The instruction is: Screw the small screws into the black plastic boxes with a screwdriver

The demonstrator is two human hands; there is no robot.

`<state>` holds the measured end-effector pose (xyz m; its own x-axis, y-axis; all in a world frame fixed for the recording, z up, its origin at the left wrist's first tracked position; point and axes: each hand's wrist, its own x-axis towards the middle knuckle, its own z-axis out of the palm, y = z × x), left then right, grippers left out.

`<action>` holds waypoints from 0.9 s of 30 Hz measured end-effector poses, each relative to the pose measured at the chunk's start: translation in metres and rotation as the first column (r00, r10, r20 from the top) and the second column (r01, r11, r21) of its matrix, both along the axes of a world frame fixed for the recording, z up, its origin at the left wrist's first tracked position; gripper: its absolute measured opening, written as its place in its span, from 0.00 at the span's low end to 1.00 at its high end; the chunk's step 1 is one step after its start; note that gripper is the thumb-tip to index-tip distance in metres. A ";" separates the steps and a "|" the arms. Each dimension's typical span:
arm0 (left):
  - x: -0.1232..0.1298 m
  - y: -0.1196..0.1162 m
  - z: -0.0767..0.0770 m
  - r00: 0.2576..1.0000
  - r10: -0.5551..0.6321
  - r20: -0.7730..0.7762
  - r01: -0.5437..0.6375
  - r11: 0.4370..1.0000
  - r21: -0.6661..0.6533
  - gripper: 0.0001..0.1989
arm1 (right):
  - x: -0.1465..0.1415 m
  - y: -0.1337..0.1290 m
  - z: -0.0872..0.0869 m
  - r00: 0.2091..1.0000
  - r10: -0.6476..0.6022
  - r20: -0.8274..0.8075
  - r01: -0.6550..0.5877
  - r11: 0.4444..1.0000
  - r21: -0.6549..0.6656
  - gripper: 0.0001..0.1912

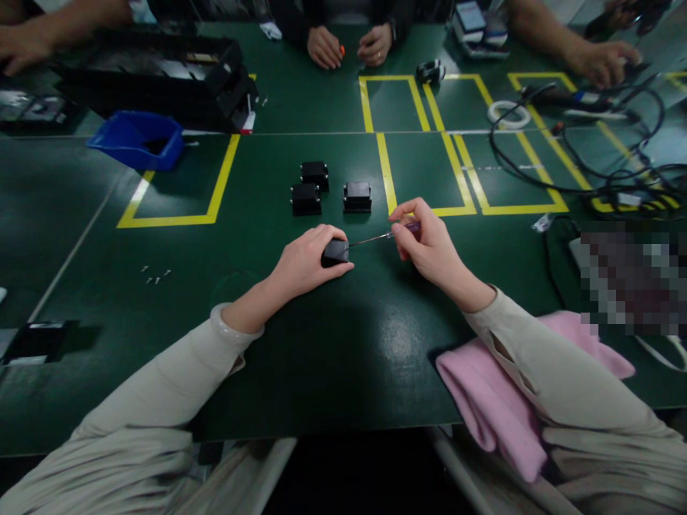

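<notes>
My left hand [308, 261] is closed around a small black block [335, 252] on the green table. In my right hand [426, 239] is a screwdriver [373, 238], gripped by its purplish handle and lying nearly level. Its tip meets the right side of the block, though the exact contact spot is too small to make out. Beyond my hands stand three similar black blocks with shiny metal bits at their sides: one at the back [314, 174], one in front of it [305, 198], and one to the right [357, 196].
Several small screws [155, 275] lie at the left. A blue bin [138, 139] stands by stacked black trays [161, 79]. Black cables [617, 179] and a white tape ring [508, 114] are at the right. A pink cloth [494, 393] lies under my right forearm. Co-workers' hands [348, 48] rest across the table.
</notes>
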<state>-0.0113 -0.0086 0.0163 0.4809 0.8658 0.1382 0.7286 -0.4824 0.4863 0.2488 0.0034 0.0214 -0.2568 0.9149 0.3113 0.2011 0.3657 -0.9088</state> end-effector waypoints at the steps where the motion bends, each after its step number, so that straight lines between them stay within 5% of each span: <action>1: 0.000 0.000 0.000 1.000 -0.002 0.001 0.002 1.000 -0.002 0.18 | 0.000 0.000 0.000 1.000 0.002 -0.005 -0.002 1.000 -0.003 0.08; 8: -0.001 0.000 0.000 1.000 -0.005 -0.010 0.005 1.000 -0.007 0.19 | 0.000 0.000 0.000 0.999 0.043 -0.003 -0.043 0.999 -0.015 0.14; 27: 0.000 -0.001 0.001 1.000 0.000 -0.010 0.000 1.000 -0.002 0.17 | 0.000 0.000 0.001 1.000 0.014 -0.028 -0.015 0.999 -0.036 0.11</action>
<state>-0.0111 -0.0094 0.0170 0.4826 0.8658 0.1321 0.7330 -0.4818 0.4801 0.2487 0.0032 0.0229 -0.2616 0.9221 0.2850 0.1710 0.3349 -0.9266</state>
